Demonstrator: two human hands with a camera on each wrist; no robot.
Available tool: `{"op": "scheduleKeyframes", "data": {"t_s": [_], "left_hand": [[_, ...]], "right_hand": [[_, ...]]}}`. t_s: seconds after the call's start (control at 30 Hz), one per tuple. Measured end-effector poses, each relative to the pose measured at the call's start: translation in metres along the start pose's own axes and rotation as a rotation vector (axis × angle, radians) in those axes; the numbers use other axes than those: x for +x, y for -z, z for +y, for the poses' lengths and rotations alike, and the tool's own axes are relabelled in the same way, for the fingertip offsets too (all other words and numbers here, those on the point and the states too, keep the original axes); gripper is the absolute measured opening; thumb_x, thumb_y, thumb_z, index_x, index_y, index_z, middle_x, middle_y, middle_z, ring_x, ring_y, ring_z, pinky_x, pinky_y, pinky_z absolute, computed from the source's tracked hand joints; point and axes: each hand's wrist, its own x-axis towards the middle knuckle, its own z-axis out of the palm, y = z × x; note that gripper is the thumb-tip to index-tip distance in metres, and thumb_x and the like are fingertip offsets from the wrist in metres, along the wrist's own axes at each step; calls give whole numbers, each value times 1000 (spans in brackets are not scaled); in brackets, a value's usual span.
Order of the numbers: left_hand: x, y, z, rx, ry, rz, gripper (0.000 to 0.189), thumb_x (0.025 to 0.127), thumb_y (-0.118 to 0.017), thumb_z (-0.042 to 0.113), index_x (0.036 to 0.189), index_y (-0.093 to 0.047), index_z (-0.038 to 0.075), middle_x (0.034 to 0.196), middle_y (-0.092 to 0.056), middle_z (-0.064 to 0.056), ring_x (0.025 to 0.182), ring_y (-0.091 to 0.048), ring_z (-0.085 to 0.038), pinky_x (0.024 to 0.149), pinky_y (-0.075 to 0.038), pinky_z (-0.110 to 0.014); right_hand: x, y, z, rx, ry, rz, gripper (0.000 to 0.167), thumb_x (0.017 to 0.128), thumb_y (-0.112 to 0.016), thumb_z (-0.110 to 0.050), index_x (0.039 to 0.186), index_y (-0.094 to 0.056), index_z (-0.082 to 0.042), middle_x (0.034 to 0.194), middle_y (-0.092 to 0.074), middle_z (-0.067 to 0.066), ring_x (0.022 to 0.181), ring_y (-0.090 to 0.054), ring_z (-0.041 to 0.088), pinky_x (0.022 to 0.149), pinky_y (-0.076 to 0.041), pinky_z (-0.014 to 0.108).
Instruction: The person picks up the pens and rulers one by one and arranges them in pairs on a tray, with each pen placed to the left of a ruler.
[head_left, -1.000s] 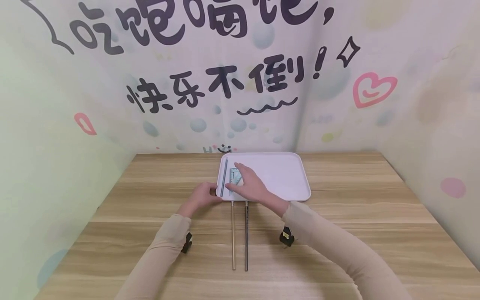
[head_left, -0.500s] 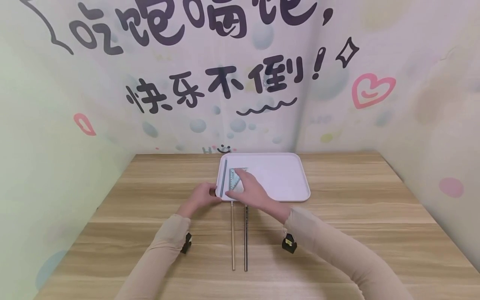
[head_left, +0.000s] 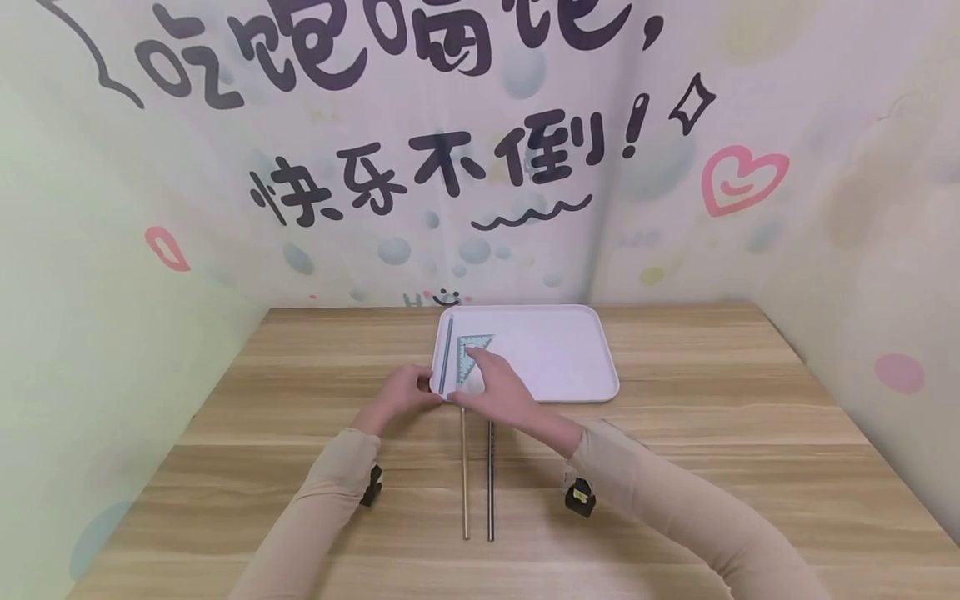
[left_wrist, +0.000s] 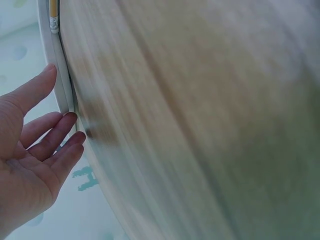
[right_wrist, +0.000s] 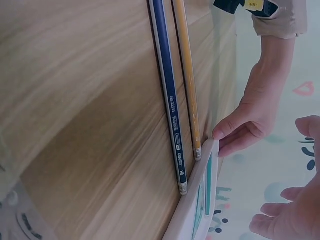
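Note:
At the left front corner of the white tray (head_left: 555,358), my left hand (head_left: 401,392) grips the rim, thumb on the front side and fingers round the left side. Inside the tray, a narrow teal ruler (head_left: 447,354) lies along the left edge. Beside it is a pale teal set square (head_left: 463,343), partly covered by my right hand (head_left: 502,392). That hand hovers over the tray's front left part, thumb and fingers spread with nothing gripped. In the right wrist view the right hand's fingers (right_wrist: 275,210) are apart from the tray.
A yellow pencil (head_left: 465,483) and a dark blue pencil (head_left: 491,492) lie parallel on the wooden table (head_left: 712,433), their eraser ends at the tray's front edge. A printed wall cloth (head_left: 660,250) hangs close behind the tray.
My right hand has moved back toward the tray's front edge, uncovering more of the set square. My left hand stays on the tray corner.

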Motion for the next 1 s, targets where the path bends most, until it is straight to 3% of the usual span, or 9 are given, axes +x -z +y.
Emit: {"op": "scheduleKeyframes", "data": {"t_s": [0.37,0.53,1.0], "left_hand": [[-1,0,1,-6,11,-10,26,73,-74,15,96,-67,4,86,-65,-6,75,-52,-15,76,-43,-35],[-2,1,3,-13,22,-16,25,74,-73,12,97,-67,3,88,-65,-8,77,-52,-17,77,-42,-36],[0,0,2,-24,57,-26,21,75,-72,11,94,-67,4,83,-62,-4,75,-48,-16,74,-41,-34]], "right_hand": [[-8,-3,0,43,27,-19,73,75,-70,-31,132,-39,2,131,-45,20,120,-42,32,98,-34,40],[-12,-5,-5,84,-1,-43,73,75,-70,-30,133,-38,2,132,-44,21,122,-40,33,99,-33,42],[-29,-3,-11,78,-24,-103,76,76,-68,-33,134,-35,2,135,-40,19,125,-36,32,102,-29,42]]}}
